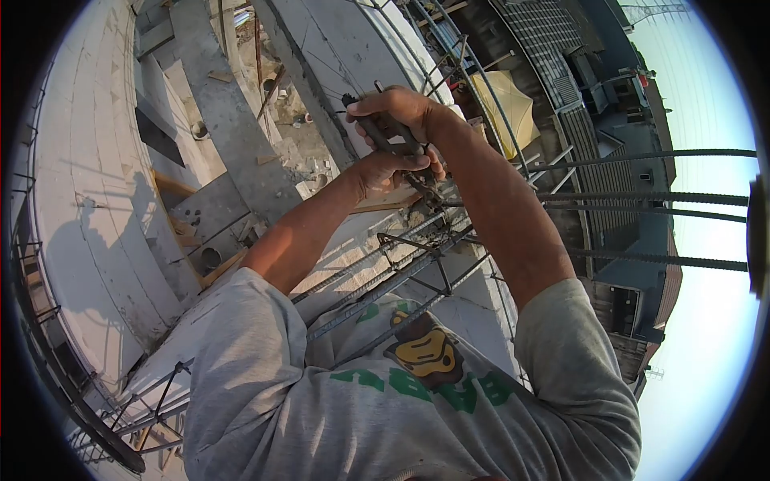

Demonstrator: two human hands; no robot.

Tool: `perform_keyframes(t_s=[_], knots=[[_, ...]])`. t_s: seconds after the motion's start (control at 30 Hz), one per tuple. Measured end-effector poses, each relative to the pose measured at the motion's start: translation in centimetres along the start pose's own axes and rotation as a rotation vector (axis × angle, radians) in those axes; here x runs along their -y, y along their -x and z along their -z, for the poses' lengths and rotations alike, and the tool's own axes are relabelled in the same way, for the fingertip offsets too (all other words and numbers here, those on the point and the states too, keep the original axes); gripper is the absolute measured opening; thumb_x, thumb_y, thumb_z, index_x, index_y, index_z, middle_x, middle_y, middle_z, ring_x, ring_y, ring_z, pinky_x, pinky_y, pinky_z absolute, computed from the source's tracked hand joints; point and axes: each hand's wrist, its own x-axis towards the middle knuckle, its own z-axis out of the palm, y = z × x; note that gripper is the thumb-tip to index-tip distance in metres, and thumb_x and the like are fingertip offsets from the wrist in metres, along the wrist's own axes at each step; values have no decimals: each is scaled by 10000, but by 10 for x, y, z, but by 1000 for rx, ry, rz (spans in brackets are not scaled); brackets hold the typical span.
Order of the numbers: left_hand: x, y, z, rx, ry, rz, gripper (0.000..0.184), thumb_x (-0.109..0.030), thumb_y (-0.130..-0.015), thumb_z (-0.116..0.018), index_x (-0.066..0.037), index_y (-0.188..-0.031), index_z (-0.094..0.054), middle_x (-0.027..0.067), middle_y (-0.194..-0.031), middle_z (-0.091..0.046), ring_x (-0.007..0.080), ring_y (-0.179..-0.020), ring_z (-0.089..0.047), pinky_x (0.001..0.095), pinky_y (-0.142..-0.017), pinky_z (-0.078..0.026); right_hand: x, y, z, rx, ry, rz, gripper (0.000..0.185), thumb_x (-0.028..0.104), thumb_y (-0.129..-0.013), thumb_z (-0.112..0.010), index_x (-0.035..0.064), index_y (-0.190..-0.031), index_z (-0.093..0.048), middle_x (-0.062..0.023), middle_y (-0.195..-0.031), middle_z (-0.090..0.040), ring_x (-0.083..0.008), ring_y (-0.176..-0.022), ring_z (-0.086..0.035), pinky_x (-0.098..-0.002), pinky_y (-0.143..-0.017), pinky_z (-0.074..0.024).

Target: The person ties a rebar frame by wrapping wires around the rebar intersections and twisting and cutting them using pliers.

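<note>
A dark pair of pincers (385, 140) is held over the rebar, its handle ends toward the upper left and its head toward the steel. My right hand (401, 111) is curled round the handles from above. Just below it, my left hand (383, 170) is closed, its thumb lying along the lower part of the pincers. Beneath my hands, steel bars and stirrups (433, 220) meet at a joint. The pincers' jaws are hard to make out against this dark steel.
Several long rebars (650, 196) stick out to the right. A rebar cage (401, 272) runs close in front of my shirt. Pale block wall (96, 240) lies left, with a lower floor holding rubble and buckets (211, 258). A yellowish tarp (505, 112) and roofs are beyond.
</note>
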Motion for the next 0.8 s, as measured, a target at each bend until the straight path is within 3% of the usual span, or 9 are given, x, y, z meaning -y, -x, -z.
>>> perform_keyframes(t_s=[0.23,0.33,0.43,0.53,0.57,0.67,0.7,0.73,0.8], knots=[[4,-2,8,34,81,34,228,-177,-832,-705,-58,-1009,-625,79,-1028,-649,211,-1039,-602,375,-951,-431,-1,-6,3,-20,61,26,390,353,-770,-709,5,-931,-638,-114,-864,-646,-199,-763,-615,-343,-658,-486],[2,-5,12,64,66,25,211,-158,-831,-702,-65,-1006,-628,66,-1009,-650,201,-1044,-597,375,-964,-419,0,4,0,21,-212,-2,358,332,-765,-703,6,-898,-636,-110,-849,-640,-199,-758,-613,-347,-659,-489],[-4,0,3,94,83,25,209,-176,-817,-722,-73,-977,-636,54,-978,-651,189,-1046,-587,356,-968,-415,-1,-5,-1,9,-68,-5,289,249,-764,-690,21,-902,-576,-85,-757,-607,-183,-632,-596,-332,-601,-509],[-7,12,-10,-53,13,-8,282,-192,-816,-726,-69,-1037,-601,35,-994,-628,172,-1048,-572,337,-949,-424,2,-2,-5,-91,107,98,241,209,-757,-665,29,-885,-570,-74,-711,-597,-176,-577,-580,-321,-555,-490],[-5,17,-16,-166,-27,-16,313,-201,-814,-727,-73,-1061,-582,28,-1008,-617,158,-1042,-568,326,-937,-427,2,1,-9,-163,144,155,244,214,-775,-634,8,-886,-566,-78,-690,-593,-173,-554,-573,-330,-552,-488],[8,22,-33,-436,-183,-18,433,-262,-791,-750,-78,-1118,-533,17,-1021,-586,110,-1001,-553,289,-892,-428,-5,-2,-8,-662,586,268,303,193,-820,-526,-66,-973,-566,-265,-939,-643,-365,-882,-653,-437,-760,-508],[16,17,-35,-487,-248,-23,492,-306,-772,-769,-75,-1129,-523,20,-1007,-576,89,-972,-547,274,-871,-425,7,18,-26,-717,629,205,394,246,-866,-496,-84,-1081,-479,-334,-990,-611,-424,-951,-623,-453,-831,-488],[19,12,-40,-536,-312,-30,551,-349,-752,-789,-72,-1139,-512,23,-993,-567,67,-943,-540,259,-849,-421,5,21,-37,-758,711,221,410,281,-874,-514,-73,-1075,-468,-306,-939,-622,-415,-914,-633,-448,-814,-498],[19,4,-44,-568,-383,52,515,-288,-838,-711,-73,-1201,-415,31,-1066,-522,85,-974,-524,266,-802,-452,1,20,-60,-842,869,243,452,351,-889,-552,-52,-1063,-444,-250,-836,-644,-396,-839,-654,-438,-779,-517]])
